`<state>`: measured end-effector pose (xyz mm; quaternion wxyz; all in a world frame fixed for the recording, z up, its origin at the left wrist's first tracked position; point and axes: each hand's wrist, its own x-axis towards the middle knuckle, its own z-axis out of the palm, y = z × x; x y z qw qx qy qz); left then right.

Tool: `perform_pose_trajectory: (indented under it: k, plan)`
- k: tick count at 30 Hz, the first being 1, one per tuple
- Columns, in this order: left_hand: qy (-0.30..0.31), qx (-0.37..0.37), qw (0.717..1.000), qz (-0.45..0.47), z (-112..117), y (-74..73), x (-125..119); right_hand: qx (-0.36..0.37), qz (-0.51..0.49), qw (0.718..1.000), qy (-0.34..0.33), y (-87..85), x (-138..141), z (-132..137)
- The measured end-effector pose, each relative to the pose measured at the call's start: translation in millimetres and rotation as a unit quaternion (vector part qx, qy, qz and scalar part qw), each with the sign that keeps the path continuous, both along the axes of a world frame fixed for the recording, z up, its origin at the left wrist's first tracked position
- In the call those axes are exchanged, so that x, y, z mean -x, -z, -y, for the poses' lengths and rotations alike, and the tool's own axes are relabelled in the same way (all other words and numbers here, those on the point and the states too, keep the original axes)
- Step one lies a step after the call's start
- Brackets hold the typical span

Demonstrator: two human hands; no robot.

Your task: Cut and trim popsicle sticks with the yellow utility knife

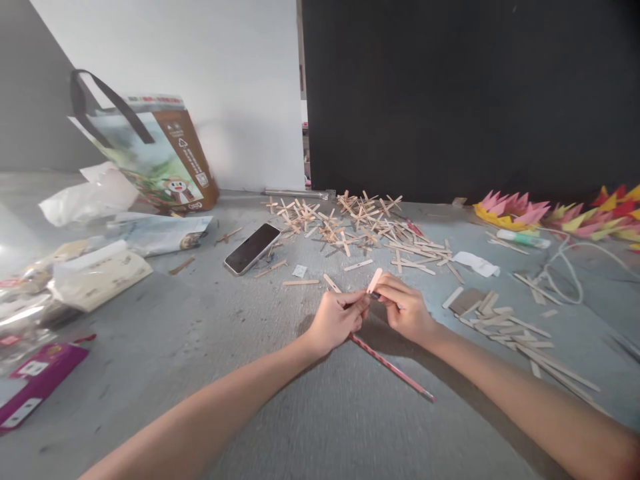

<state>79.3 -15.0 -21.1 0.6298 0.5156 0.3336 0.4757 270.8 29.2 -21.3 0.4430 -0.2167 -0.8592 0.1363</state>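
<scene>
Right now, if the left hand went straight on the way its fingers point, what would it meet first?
Probably the right hand, close ahead of the left hand near the raised wooden stick; depth is unclear.

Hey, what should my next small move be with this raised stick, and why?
Perhaps use your right hand to set the raised stick across the second stick showing beyond your left hand; the pile behind has many sticks already crossed.

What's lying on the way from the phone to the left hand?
In the head view, a small pale square and a flat wooden stick lie between the phone and the left hand.
</scene>
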Motion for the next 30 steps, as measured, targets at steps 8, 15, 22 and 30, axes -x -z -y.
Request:
perform_pose_trajectory:
  k: [8,15,22,30]
  plan:
    - [-0.01,0.009,1.0,0.016,1,-5.4,0,0.013,0.012,1.0,0.013,-1.2,-2,-1]
    - [-0.015,0.026,1.0,0.006,3,-7.4,-3,0.008,0.014,1.0,0.01,3.8,-1,-3]
    - [-0.02,0.01,0.999,0.029,-1,-11.1,3,0.025,0.003,0.998,0.052,1.6,-4,-5]
    - [-0.059,-0.009,0.998,-0.004,-2,-9.5,4,0.025,-0.019,0.996,0.08,2.1,-4,-3]
